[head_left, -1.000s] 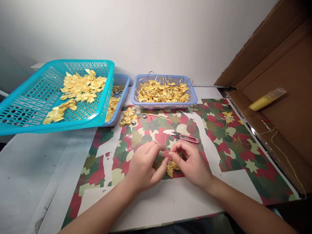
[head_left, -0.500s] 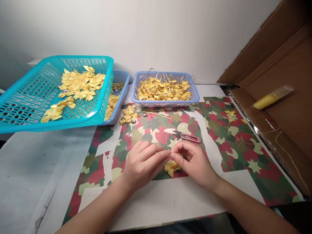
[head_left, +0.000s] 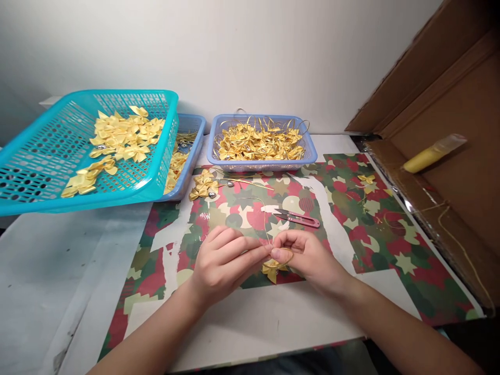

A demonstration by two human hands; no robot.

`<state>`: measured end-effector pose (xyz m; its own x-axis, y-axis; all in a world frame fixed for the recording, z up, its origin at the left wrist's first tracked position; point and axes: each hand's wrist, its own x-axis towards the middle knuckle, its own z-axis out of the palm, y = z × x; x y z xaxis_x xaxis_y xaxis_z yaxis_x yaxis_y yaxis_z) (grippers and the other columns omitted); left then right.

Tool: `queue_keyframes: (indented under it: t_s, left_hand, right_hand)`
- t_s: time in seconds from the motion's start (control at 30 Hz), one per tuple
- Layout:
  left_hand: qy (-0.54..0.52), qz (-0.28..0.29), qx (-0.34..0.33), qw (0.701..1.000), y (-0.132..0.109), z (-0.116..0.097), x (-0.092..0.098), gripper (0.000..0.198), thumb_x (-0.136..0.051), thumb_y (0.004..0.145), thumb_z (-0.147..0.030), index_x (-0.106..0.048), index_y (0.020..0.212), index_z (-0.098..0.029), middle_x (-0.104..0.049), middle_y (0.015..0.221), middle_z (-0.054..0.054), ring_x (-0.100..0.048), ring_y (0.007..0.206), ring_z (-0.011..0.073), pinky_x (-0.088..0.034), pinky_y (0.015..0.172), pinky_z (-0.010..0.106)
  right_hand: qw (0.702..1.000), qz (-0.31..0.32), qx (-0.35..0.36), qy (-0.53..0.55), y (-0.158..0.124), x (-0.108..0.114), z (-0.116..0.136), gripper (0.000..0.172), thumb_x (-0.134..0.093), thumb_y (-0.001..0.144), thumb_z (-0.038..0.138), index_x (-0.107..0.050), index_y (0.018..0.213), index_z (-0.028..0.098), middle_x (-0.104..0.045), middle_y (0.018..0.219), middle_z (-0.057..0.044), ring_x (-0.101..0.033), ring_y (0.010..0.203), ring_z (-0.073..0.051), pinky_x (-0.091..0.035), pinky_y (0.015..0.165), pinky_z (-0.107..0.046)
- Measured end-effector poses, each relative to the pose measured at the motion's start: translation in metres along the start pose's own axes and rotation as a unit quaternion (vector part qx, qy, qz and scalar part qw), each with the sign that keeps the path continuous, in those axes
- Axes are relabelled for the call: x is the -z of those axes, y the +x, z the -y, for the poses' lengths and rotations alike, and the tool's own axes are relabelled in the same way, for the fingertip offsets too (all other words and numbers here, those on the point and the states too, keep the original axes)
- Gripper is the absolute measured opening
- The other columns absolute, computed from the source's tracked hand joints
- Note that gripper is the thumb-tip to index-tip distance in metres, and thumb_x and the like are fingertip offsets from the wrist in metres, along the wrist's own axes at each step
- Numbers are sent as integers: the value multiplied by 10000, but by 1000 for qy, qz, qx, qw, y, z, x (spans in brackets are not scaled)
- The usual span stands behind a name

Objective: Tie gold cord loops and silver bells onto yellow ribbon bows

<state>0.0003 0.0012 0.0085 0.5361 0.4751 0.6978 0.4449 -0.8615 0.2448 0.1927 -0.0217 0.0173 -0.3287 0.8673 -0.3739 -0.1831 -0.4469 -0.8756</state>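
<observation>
Both hands meet over the front of the patterned sheet, their fingertips pinched together on a thin gold cord (head_left: 265, 219). My left hand (head_left: 226, 265) is closed, its fingers stretched toward the right and the tips on the cord. Thumb and forefinger of my right hand (head_left: 308, 260) are closed on the cord's loop. Just beneath the fingers hangs or lies a yellow ribbon bow (head_left: 271, 273), partly hidden by them. The cord's free end curves away behind the hands. Pink-handled thread snips (head_left: 299, 217) lie just beyond my right hand.
A blue basket (head_left: 261, 165) at the back holds bows with gold loops. On the left, a turquoise basket (head_left: 117, 200) of bows overlaps another blue basket (head_left: 191, 172). Several bows with bells (head_left: 203, 185) lie nearby. A yellow-filled tube (head_left: 433, 153) sticks out from the cardboard wall (head_left: 449, 88).
The hands stay pinched together at nearly the same spot. The cord loop by my right thumb has shifted slightly, and the whole view has moved a little.
</observation>
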Motion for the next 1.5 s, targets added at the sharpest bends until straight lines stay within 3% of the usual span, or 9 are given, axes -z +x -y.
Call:
queue_keyframes:
  t_s: [0.2, 0.5, 0.67, 0.87, 1.1, 1.3, 1.5]
  left_hand:
    - [-3, -5, -2, 1000, -2, 0, 1, 153, -629, 870, -200, -679, 1004, -255, -727, 718, 8, -538, 617, 150, -352, 584, 301]
    - [-9, -27, -19, 999, 0, -1, 0, 125, -644, 861, -164, -689, 976, -180, -738, 725, 26, -523, 623, 145, -380, 581, 293]
    - [-21, -26, -13, 999, -1, -1, 0, 125, -670, 839, -162, -691, 962, -171, -740, 735, 33, -523, 636, 151, -390, 584, 298]
    - [-23, -19, -5, 1000, -1, -3, 0, 175, -704, 813, -159, -681, 983, -196, -742, 732, 10, -536, 627, 146, -390, 577, 291]
    - [-62, -9, 9, 998, 0, -4, -2, 88, -651, 863, -194, -671, 949, -197, -737, 735, 14, -524, 605, 136, -375, 565, 289]
    - [-65, -10, 27, 998, -2, -5, -5, 141, -676, 828, -163, -668, 961, -209, -733, 751, 13, -543, 607, 138, -381, 569, 288]
    - [-69, -23, 70, 995, -1, -7, -9, 143, -740, 756, -174, -646, 861, -198, -706, 721, 10, -561, 608, 143, -399, 576, 291]
  right_hand:
    - [1000, -7, 1, 15, 0, 2, -4, 253, -817, 675, 344, -644, 719, 165, -603, 680, 29, -551, 623, -81, -450, 613, -223]
    - [995, -26, 49, -85, -2, 2, 2, 237, -793, 669, 345, -642, 710, 168, -611, 684, -4, -558, 644, -121, -470, 608, -261]
    - [969, -55, 131, -204, -5, 4, 2, 109, -685, 749, 274, -659, 742, 169, -631, 712, -34, -556, 658, -149, -446, 590, -283]
    - [948, -39, 183, -256, -7, 3, 4, 33, -648, 743, 197, -665, 741, 168, -621, 681, -21, -526, 627, -134, -406, 538, -253]
    - [937, -26, 225, -266, -7, 1, 1, 99, -595, 796, 183, -665, 730, 159, -648, 685, -38, -572, 632, -143, -446, 569, -268]
    - [925, -42, 243, -289, -8, 2, 0, 138, -583, 818, 193, -651, 703, 160, -663, 683, -47, -587, 630, -148, -451, 571, -272]
    - [888, -66, 299, -342, -7, 2, 0, 138, -583, 821, 158, -670, 715, 165, -680, 672, -39, -561, 593, -127, -433, 559, -261]
